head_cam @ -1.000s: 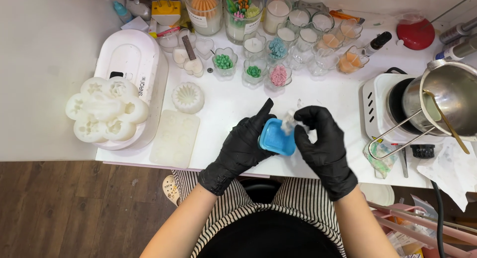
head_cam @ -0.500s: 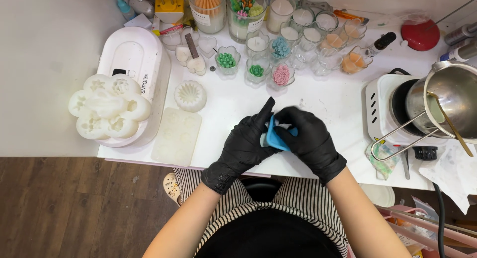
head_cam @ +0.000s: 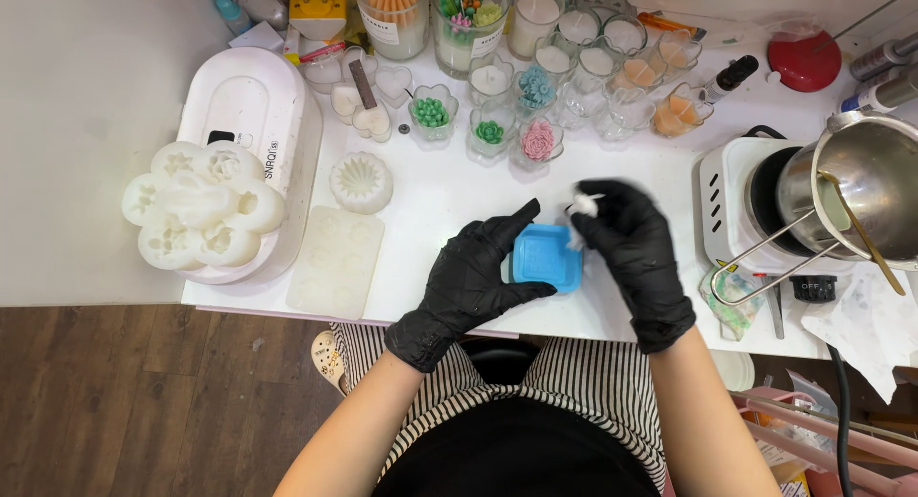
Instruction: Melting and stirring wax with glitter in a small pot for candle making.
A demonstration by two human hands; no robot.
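Between gloved hands, square blue mould (head_cam: 546,257).

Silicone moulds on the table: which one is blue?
The small square mould gripped by the left hand. The flower-shaped cluster, round mould and flat sheet are white.

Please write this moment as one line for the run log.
left hand: holds blue mold | right hand: pinches small white piece just above mold | surface: white table
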